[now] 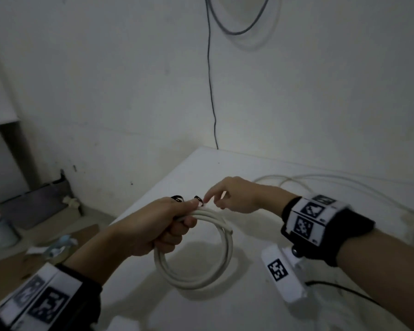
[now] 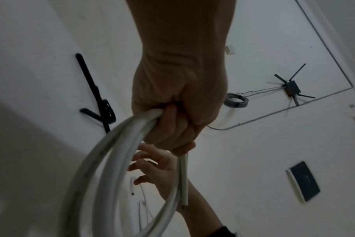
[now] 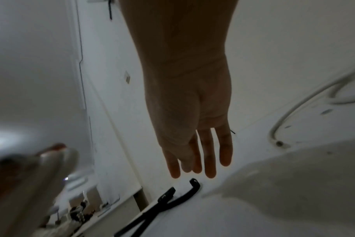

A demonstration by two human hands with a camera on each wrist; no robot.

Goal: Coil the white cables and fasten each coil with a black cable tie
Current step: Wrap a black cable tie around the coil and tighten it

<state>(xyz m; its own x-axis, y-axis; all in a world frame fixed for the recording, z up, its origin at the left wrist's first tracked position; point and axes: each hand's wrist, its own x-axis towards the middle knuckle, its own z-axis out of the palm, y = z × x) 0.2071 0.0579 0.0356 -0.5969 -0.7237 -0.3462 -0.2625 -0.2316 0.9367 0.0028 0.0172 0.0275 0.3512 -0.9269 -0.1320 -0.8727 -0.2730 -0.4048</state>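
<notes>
From the head camera, the person's left hand point(image 1: 160, 225) is closed in a fist round the top of a round coil of thick white cable point(image 1: 201, 263), which hangs from the grip above the white tabletop point(image 1: 225, 168) with its cut end sticking out at the upper right of the loop. The right hand point(image 1: 234, 195) hovers just beyond the left thumb, fingers loosely spread and forefinger pointing down toward the black cable ties point(image 1: 188, 199) that peek out behind the left knuckles — it grips nothing. More loose white cable point(image 1: 344, 185) trails across the far right of the table, well apart from the coil.

The left wrist camera looks along the left hand point(image 2: 180, 96), whose fingers are curled tight over several turns of the white coil point(image 2: 116, 160); one free cable end hangs straight down beside the fist. Behind the loops the right hand point(image 2: 154, 170) shows with fingers relaxed and apart. The black ties point(image 2: 99, 99) lie flat on the white surface, crossing one another. On the wall beyond are a small black router with antennas point(image 2: 292, 87) and a grey bundled cable point(image 2: 236, 100).

The right wrist camera shows the right hand point(image 3: 195, 136) with fingers straight and slightly parted — empty — their tips just short of the black ties point(image 3: 168, 197), whether touching cannot be told. The loose white cable point(image 3: 294, 112) curves at the right; a blurred part of the held coil point(image 3: 57, 162) fills the left edge.
</notes>
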